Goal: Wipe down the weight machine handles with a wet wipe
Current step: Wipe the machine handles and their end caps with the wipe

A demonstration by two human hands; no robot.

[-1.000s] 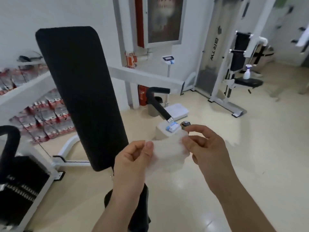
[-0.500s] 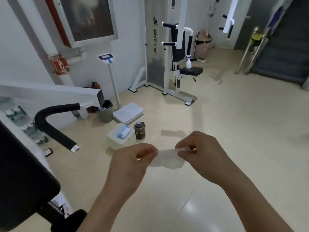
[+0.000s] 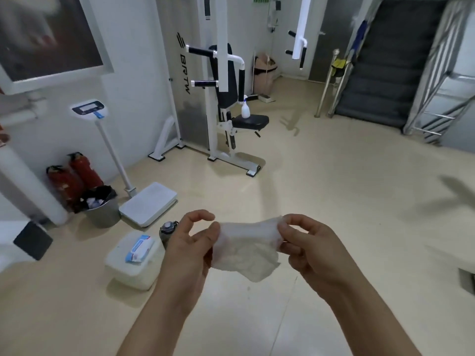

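Note:
A white wet wipe [image 3: 246, 249] is stretched between both hands in front of me, above the floor. My left hand [image 3: 189, 246] pinches its left edge and my right hand [image 3: 312, 249] pinches its right edge. A white weight machine [image 3: 223, 80] with a black seat stands across the room against the wall. Black-gripped handles [image 3: 199, 51] stick out from its frame, with a lower handle [image 3: 204, 84] beneath. Another black handle [image 3: 302, 56] hangs from a white bar further right.
A wipes packet [image 3: 140, 247] lies on a white container [image 3: 133, 263] on the floor at left, beside a dark bottle [image 3: 168, 228]. Behind are a metal bin [image 3: 102, 210], two fire extinguishers [image 3: 74, 173] and a white scale [image 3: 147, 202]. A spray bottle [image 3: 245, 109] stands on the machine seat. Stairs [image 3: 385, 73] rise at right.
My view has swung right, away from the black back pad and the near curved handle, toward the far machine. Both hands have pulled the wipe wider apart.

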